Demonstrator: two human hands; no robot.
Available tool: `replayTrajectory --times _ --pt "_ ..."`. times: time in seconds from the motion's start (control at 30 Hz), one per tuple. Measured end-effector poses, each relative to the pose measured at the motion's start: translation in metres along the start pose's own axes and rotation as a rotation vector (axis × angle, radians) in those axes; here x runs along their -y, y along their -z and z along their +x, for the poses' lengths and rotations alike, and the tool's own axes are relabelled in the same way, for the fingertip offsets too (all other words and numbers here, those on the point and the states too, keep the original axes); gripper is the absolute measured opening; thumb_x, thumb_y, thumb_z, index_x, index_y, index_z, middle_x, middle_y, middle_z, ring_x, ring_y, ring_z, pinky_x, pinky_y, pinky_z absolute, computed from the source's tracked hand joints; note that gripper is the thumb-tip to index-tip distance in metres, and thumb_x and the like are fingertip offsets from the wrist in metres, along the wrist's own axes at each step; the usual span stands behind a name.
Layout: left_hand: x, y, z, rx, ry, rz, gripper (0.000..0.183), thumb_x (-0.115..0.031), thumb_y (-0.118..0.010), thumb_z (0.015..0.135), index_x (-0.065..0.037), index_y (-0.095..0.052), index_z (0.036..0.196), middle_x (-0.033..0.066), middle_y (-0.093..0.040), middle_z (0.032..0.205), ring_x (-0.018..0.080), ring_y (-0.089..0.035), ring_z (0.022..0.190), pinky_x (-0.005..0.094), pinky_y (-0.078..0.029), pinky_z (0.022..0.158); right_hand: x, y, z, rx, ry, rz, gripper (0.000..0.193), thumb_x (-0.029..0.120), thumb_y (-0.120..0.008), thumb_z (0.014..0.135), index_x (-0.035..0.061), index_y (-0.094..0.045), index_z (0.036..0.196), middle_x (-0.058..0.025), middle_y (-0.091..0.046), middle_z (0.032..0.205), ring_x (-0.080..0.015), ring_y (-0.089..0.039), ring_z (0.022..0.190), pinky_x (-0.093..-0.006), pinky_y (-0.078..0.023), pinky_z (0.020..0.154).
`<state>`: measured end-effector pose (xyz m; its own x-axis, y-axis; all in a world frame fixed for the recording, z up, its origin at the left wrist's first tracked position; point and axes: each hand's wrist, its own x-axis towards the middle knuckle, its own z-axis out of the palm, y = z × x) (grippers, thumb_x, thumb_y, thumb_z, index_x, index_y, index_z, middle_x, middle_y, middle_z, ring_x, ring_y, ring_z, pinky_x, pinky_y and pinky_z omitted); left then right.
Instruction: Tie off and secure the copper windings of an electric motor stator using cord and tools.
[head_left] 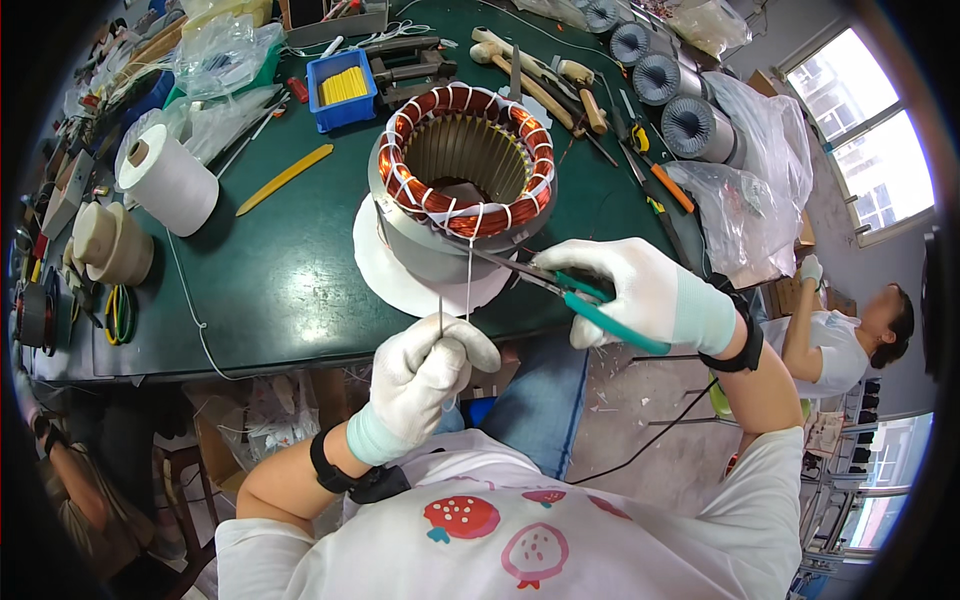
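Observation:
A motor stator (425, 238) stands upright on the table, its ring of copper windings (397, 165) bound with white lacing. From the near side of the ring a white cord (470, 275) runs down, taut, to my left hand (415, 380). This gloved hand is closed in a pinch on the cord, with a thin metal needle (441, 312) sticking up from its fingers. My right hand (645, 290), also gloved, grips green-handled scissors (612, 318). Their blades reach the cord just below the windings; whether they are parted is too small to tell. A white round sheet (375, 270) lies under the stator.
To the left stand a white thread cone (170, 180), a yellow strip (285, 180) and a blue bin (341, 90) of yellow pieces. Mallets (540, 85) and an orange-handled tool (670, 187) lie behind and right. Wire spools (697, 128) line the far right; another person (835, 345) sits beyond.

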<state>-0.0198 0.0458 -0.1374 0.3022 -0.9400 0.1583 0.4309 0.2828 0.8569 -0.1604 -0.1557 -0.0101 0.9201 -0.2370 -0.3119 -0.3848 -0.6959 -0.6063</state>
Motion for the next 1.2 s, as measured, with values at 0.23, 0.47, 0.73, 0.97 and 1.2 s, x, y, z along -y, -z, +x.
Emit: replayTrajectory --times 0.23,0.47,0.73,0.97,1.2 --pt "0.006 0.001 -0.002 -0.003 0.011 0.001 0.046 -0.043 -0.055 0.103 0.002 -0.064 0.103 -0.0035 -0.051 0.072 0.0024 -0.038 0.061 0.0204 -0.03 0.057 -0.01 -0.003 0.005 0.032 0.006 0.126 0.062 0.023 -0.079 0.074 0.0019 -0.061 0.13 -0.0146 -0.066 0.105 -0.0218 -0.064 0.089 -0.0311 -0.051 0.082" --pt "0.0 -0.003 -0.001 -0.053 -0.009 0.058 0.052 -0.049 -0.054 0.102 0.002 -0.057 0.09 0.001 -0.044 0.063 0.0136 -0.045 0.071 0.0258 -0.035 0.066 0.003 -0.006 0.002 -0.183 0.061 -0.424 0.074 0.036 -0.091 0.06 0.0056 -0.065 0.122 -0.0152 -0.068 0.104 -0.0367 -0.066 0.091 -0.0396 -0.053 0.076" --pt "-0.007 0.017 -0.021 0.343 0.279 0.31 0.032 -0.028 -0.057 0.097 0.001 -0.069 0.104 0.0001 -0.063 0.076 0.0072 -0.053 0.066 0.0219 -0.043 0.063 -0.012 -0.022 -0.015 -0.061 0.188 -0.217 0.064 0.046 -0.086 0.066 0.0151 -0.068 0.119 -0.0138 -0.068 0.09 -0.0348 -0.068 0.083 -0.0407 -0.055 0.072" --pt "-0.041 0.072 -0.042 -0.253 0.042 0.225 0.039 -0.034 -0.051 0.107 0.003 -0.064 0.101 -0.0007 -0.053 0.067 0.0069 -0.047 0.06 0.0228 -0.038 0.056 -0.136 0.0 -0.046 -0.687 -0.065 -0.702 0.044 0.025 -0.077 0.076 0.0124 -0.066 0.117 -0.0163 -0.066 0.108 -0.0362 -0.065 0.096 -0.0431 -0.055 0.082" --pt "-0.058 0.02 -0.005 -0.041 -0.695 1.318 0.021 -0.018 -0.061 0.094 -0.007 -0.066 0.111 0.0105 -0.069 0.09 0.0265 -0.066 0.074 0.0331 -0.052 0.07 0.027 -0.086 -0.003 0.224 0.253 -0.353 0.021 0.034 -0.072 0.083 0.0176 -0.073 0.097 -0.0136 -0.07 0.103 -0.0326 -0.068 0.083 -0.0427 -0.057 0.068"
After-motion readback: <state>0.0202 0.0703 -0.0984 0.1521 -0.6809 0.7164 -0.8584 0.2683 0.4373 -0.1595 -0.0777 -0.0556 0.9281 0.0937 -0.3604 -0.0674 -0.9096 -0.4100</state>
